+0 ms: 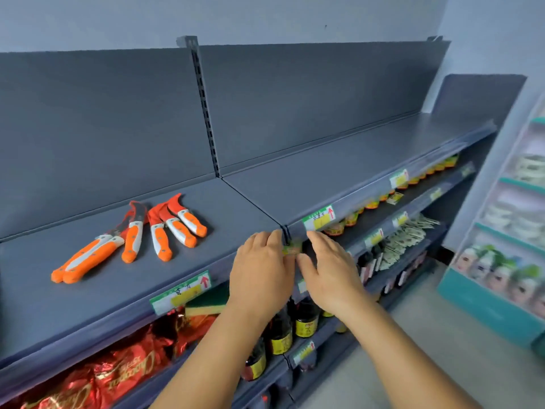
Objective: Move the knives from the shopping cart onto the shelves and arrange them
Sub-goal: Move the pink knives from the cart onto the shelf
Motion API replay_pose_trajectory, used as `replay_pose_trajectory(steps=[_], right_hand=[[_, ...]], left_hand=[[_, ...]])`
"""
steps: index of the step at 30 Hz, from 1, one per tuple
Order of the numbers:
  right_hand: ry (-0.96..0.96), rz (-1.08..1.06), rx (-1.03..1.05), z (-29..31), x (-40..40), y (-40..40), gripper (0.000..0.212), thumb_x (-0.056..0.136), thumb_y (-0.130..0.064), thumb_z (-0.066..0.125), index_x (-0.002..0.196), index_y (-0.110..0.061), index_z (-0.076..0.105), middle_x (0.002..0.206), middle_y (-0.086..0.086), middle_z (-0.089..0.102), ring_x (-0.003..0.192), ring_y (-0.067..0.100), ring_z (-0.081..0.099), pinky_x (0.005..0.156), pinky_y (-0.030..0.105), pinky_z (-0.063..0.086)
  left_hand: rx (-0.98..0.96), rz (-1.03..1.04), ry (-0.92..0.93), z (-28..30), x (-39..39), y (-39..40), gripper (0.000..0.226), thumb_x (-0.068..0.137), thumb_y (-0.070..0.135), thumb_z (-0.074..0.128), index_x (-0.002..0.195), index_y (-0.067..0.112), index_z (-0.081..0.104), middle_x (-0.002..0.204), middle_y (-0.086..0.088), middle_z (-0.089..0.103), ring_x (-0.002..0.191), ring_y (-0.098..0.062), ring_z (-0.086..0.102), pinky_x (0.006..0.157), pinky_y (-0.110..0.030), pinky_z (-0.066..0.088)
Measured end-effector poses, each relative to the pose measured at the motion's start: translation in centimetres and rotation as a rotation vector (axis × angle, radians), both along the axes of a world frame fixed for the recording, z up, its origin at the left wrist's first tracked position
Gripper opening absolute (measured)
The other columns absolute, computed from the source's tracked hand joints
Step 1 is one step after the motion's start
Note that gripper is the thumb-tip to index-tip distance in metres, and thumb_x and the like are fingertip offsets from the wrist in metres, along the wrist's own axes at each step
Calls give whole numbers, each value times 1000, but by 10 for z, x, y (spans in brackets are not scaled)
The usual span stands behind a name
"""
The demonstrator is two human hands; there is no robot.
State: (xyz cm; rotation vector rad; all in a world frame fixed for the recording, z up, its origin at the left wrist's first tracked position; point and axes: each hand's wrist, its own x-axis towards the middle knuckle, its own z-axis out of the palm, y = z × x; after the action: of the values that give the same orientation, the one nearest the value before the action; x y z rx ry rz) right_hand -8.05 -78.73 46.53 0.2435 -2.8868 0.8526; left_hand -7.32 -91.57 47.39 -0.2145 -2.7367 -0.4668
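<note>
Head view, the only one: the knives (132, 240) lay on the top shelf (339, 160), left section, fanned in a loose row with the orange-and-white handles toward the near edge and the blades toward the back panel; I counted 5 or 6, the 2 leftmost overlapping so closely that the number stayed uncertain. Handles toward the aisle probably kept the edges away from a reaching customer. Handles looked like smooth moulded plastic with small rivets; the curved blades carried red sleeves or coating, which of the 2 could not be told. The shelf was flat painted metal, matte grey-blue, with a slotted upright (206, 113) dividing its 2 sections. The shopping cart was not in frame. Both hands worked at the near lip, at the seam between sections, well right of the knives. The left hand (262, 270) and right hand (327, 273) had fingers bent toward a small green-and-yellow price tag (292, 250) between them, seemingly pinching or seating it in the rail; the exact grip was blurred, so I could not tell. Similar tags (318, 221) sat farther right. Below stood dark sauce bottles (306, 323) and crinkled red foil packets (118, 367).
</note>
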Motion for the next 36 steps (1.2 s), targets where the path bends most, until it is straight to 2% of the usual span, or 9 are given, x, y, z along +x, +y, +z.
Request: replay_pose_trajectory(steps=[6, 10, 15, 19, 23, 26, 28, 31, 36], right_hand=[[-87, -276, 72, -51, 51, 96, 68, 92, -54, 21, 149, -18, 26, 154, -1, 28, 142, 17, 24, 114, 33, 20], [-186, -439, 96, -84, 95, 162, 65, 94, -49, 24, 150, -17, 24, 154, 0, 28, 141, 16, 26, 112, 28, 19], [-276, -603, 74, -119, 155, 244, 58, 100, -42, 35, 150, -17, 22, 155, 1, 28, 142, 18, 25, 116, 30, 18], [-337, -735, 35, -139, 201, 310, 58, 99, -43, 35, 150, -18, 23, 156, 0, 25, 143, 18, 23, 117, 34, 16], [-371, -822, 21, -152, 240, 371, 55, 97, -44, 37, 146, -18, 31, 152, 1, 34, 139, 20, 31, 115, 35, 23], [-369, -881, 8, -157, 265, 411, 60, 92, -51, 29, 141, -18, 39, 146, 3, 42, 134, 22, 38, 112, 36, 28], [-377, -916, -1, -161, 279, 436, 51, 97, -43, 37, 142, -18, 38, 147, 2, 41, 135, 21, 36, 112, 34, 26], [-382, -983, -20, -168, 294, 472, 50, 98, -39, 40, 143, -17, 35, 149, 2, 38, 136, 21, 35, 111, 34, 25], [-394, -1076, -75, -189, 299, 525, 52, 96, -37, 43, 144, -17, 36, 150, 3, 39, 137, 22, 35, 113, 39, 28]], left_hand=[[-37, -228, -74, -44, 22, 86, 49, 92, 31, 52, 136, 10, 48, 131, -7, 55, 123, -27, 49, 101, -36, 38], [-68, -377, -137, -73, 42, 147, 47, 89, 31, 54, 132, 9, 52, 124, -8, 58, 115, -30, 55, 96, -37, 43], [-138, -532, -244, -105, 78, 232, 54, 92, 33, 48, 141, 11, 41, 139, -8, 49, 129, -27, 44, 109, -35, 31], [-171, -646, -343, -122, 110, 301, 59, 99, 36, 39, 151, 17, 18, 155, -1, 26, 142, -18, 21, 114, -28, 15], [-142, -726, -376, -139, 139, 367, 57, 98, 34, 41, 150, 17, 23, 152, 1, 30, 140, -16, 26, 112, -27, 18], [-156, -797, -419, -151, 157, 416, 57, 99, 34, 40, 150, 17, 21, 154, 1, 28, 141, -15, 23, 114, -27, 18], [-172, -837, -445, -157, 167, 447, 57, 100, 34, 39, 151, 18, 19, 155, 2, 25, 142, -14, 21, 115, -27, 17], [-190, -896, -475, -165, 176, 489, 57, 99, 35, 41, 150, 19, 21, 155, 3, 26, 142, -14, 23, 115, -27, 18], [-173, -973, -529, -179, 175, 556, 50, 97, 33, 45, 144, 19, 33, 145, 2, 41, 130, -16, 38, 107, -27, 32]])
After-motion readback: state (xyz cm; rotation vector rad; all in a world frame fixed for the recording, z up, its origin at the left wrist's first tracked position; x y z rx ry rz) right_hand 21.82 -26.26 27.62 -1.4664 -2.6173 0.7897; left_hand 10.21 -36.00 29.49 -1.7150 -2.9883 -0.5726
